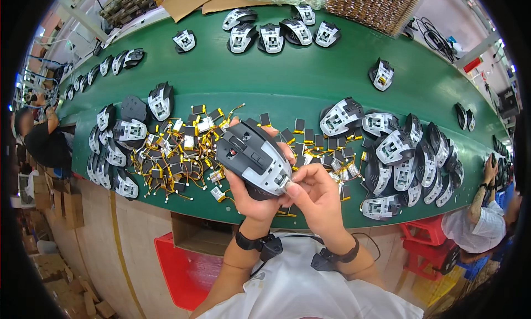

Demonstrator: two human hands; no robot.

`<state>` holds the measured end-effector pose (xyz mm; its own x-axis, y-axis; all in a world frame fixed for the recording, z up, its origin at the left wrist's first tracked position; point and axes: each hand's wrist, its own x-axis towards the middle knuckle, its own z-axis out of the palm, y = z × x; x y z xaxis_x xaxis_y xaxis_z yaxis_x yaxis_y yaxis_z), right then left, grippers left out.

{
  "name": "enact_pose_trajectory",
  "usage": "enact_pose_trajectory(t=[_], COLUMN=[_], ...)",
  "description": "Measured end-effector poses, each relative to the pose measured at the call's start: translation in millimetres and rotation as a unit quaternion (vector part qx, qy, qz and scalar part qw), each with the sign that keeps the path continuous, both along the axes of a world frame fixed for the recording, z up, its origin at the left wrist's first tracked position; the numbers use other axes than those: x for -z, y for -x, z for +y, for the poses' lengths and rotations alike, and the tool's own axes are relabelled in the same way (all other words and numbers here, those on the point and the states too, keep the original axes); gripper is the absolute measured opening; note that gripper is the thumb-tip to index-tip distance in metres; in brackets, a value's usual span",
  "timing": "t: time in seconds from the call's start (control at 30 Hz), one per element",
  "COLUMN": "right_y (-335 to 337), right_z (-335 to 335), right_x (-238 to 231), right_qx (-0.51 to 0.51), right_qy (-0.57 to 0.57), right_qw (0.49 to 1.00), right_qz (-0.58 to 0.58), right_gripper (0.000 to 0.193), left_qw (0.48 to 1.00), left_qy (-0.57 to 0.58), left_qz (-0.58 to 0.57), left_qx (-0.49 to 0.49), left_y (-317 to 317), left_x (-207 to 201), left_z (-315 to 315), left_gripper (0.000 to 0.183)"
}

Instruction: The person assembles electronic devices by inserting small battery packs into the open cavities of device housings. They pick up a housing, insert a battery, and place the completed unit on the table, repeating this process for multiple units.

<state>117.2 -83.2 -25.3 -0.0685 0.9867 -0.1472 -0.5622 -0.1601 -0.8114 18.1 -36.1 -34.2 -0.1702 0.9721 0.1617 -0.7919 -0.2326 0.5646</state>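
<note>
Grey mouse shell sat gripped in my left hand; right hand fingers pinched at its end, mid-fitting. Next needed firm seating, I judged.

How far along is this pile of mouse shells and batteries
Done: hard to tell; mouse shells lie heaped on the right. In hand: the left hand holds one mouse shell underside up while the right hand works at its end. Left: many loose batteries and more shells at left.
</note>
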Motion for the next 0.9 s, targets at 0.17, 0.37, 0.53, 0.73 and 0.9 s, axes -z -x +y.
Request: enact_pose_trajectory(t=[0.17,0.37,0.53,0.73,0.9], right_y=[-3,-10,-4,12,-4], right_z=[-3,2,-1,-9,0], right_x=[0,-5,2,8,3], right_qx=[0.01,-0.01,0.037,0.157,0.059], right_qy=[0.002,0.041,0.038,-0.085,-0.104], right_qw=[0.995,0.998,0.998,0.976,0.978], right_qz=[-0.097,-0.038,0.027,-0.122,-0.17], right_gripper=[0.018,0.016,0.014,0.011,0.019], left_qw=[0.999,0.997,0.999,0.999,1.0], left_qy=[-0.017,-0.048,-0.017,-0.016,0.023], left_qz=[0.034,0.053,0.009,0.028,-0.013], left_qx=[-0.006,0.007,0.034,-0.028,0.002], left_y=[0,2,2,-8,-5], left_x=[1,3,8,5,7], left_z=[0,-3,-4,-10,-5], left_gripper=[0.069,0.068,0.081,0.071,0.066])
